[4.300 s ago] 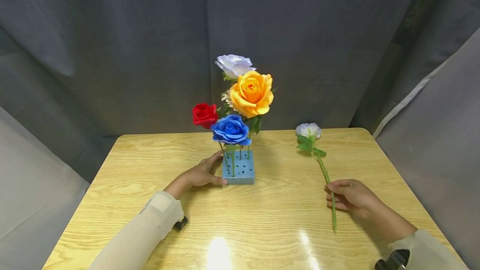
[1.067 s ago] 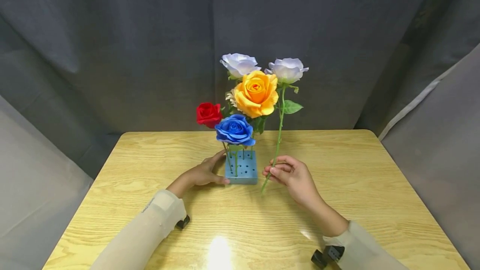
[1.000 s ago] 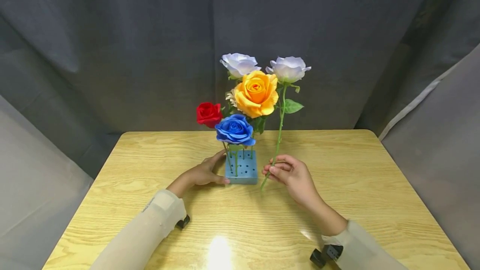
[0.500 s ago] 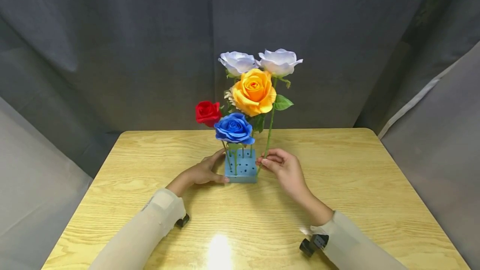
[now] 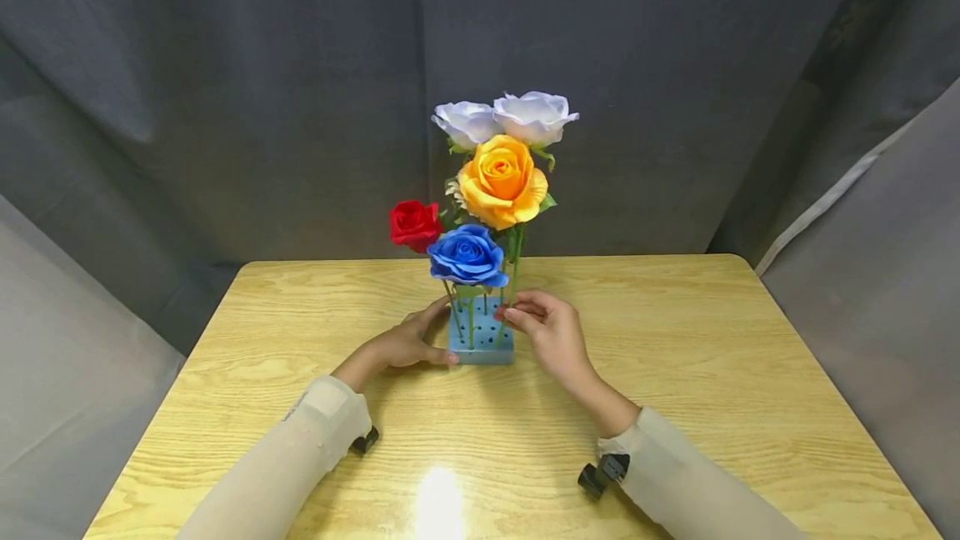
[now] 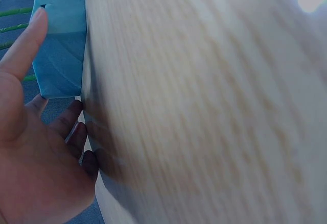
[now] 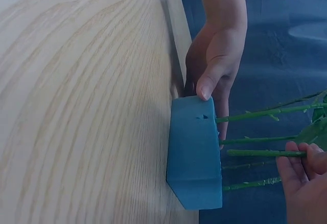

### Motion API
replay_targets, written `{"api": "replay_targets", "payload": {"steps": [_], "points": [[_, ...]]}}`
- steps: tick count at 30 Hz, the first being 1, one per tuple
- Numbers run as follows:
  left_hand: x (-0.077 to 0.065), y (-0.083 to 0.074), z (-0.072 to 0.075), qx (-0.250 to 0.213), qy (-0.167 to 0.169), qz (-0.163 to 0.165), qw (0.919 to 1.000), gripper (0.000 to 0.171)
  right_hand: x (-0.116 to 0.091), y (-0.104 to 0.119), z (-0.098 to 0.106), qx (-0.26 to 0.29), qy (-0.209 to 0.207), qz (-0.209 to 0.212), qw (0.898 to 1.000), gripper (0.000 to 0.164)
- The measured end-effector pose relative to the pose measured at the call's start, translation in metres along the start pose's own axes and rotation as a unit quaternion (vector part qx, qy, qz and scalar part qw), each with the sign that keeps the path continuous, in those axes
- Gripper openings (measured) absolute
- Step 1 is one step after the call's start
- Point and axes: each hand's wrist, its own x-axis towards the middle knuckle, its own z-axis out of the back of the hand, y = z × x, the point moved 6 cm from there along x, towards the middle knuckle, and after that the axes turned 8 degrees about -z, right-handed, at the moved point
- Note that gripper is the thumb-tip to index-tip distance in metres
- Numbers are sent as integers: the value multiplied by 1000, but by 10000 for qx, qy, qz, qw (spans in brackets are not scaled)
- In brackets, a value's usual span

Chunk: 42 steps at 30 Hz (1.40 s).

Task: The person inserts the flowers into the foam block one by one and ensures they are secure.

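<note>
My left hand [image 5: 405, 346] grips the left side of a light blue foam block [image 5: 482, 355] pierced with holes, thumb at the front. My right hand [image 5: 553, 332] pinches the lower green stem of a pale white rose [image 5: 536, 117] over the block's right half. In the right wrist view that stem's end [image 7: 232, 152] is close to the block's top; I cannot tell if it touches. Standing in the block are another white rose [image 5: 461, 123], an orange rose [image 5: 501, 182], a red rose [image 5: 415, 225] and a blue rose [image 5: 467, 255]. A cream flower [image 5: 454, 192] is partly hidden behind the orange one.
The block stands on a light wooden table [image 5: 675, 373], towards its far edge. Dark grey cloth [image 5: 637, 107] hangs behind the table, and lighter cloth flanks both sides. Black wrist devices [image 5: 603, 473] sit by the sleeves.
My right hand took the white rose from the table's right side, raised it upright and brought it left over the block. My left hand stays at the block.
</note>
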Motion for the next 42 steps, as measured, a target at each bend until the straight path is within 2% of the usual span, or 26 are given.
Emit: {"api": "replay_targets", "payload": {"steps": [12,23,42], "points": [[4,-1,-2,23,48,62,10000,113,7,-5,-2,-156,-210,85,9996,13],[5,-1,-3,-5,56,101,9999,113,10,-9,0,-122,-155,61,9998,14],[5,-3,-3,-1,65,62,10000,113,15,-25,1,-249,278,-29,9993,18]]}}
